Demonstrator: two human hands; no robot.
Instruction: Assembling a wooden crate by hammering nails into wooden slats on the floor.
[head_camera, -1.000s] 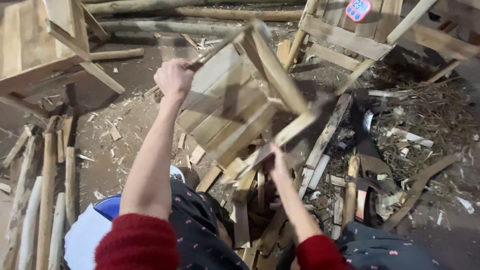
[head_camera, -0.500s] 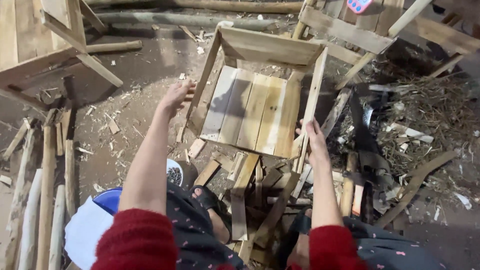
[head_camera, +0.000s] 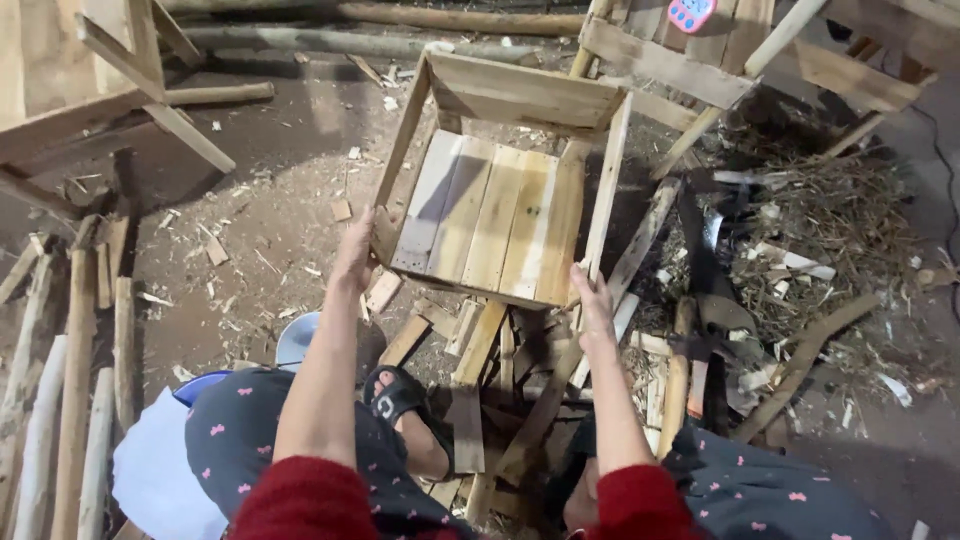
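Note:
A small unpainted wooden chair (head_camera: 500, 215) with a slatted seat and a plank back stands upright on the dirt floor in front of me. My left hand (head_camera: 355, 255) lies against its near left corner, fingers stretched up along the leg. At the near right corner my right hand (head_camera: 595, 300) grips the post. Both of my sleeves are red.
Wood offcuts (head_camera: 500, 400) are piled between my knees, beside my sandalled foot (head_camera: 400, 395). Rough poles (head_camera: 60, 400) lie at the left, another wooden frame (head_camera: 90, 100) stands at the upper left, and more frames (head_camera: 680, 60) at the upper right. Straw and shavings (head_camera: 830, 240) cover the right.
A second ago I was turning the chair tilted in the air. It then stood upright with my hands off it; now both hands hold its near corners.

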